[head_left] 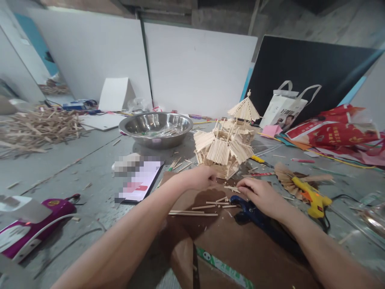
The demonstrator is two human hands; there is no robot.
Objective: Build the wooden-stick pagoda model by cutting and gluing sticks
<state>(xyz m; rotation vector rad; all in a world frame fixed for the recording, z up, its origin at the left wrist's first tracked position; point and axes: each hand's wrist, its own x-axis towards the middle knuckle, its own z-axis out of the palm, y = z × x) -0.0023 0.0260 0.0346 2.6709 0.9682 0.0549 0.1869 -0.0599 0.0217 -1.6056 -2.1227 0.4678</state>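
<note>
A pavilion-like model (221, 150) made of light wooden sticks stands in front of me, with a pointed roof piece (244, 109) behind it. My left hand (204, 177) is closed at the model's lower front edge; whatever its fingers hold is hidden. Beside a few short sticks (233, 188), my right hand (255, 190) has its fingers bent together, and what they hold is too small to name. Blue-handled cutters (248, 208) lie under and beside my right wrist. Loose sticks (194, 213) are spread on the brown board (240, 241) between my forearms.
A metal basin (156, 138) sits behind my left arm, near a phone (144, 180). At the right lies a yellow glue gun (311, 196). A purple power strip (45, 216) is at the left, a stick pile (39, 130) behind it. Red packaging (337, 128) lies back right.
</note>
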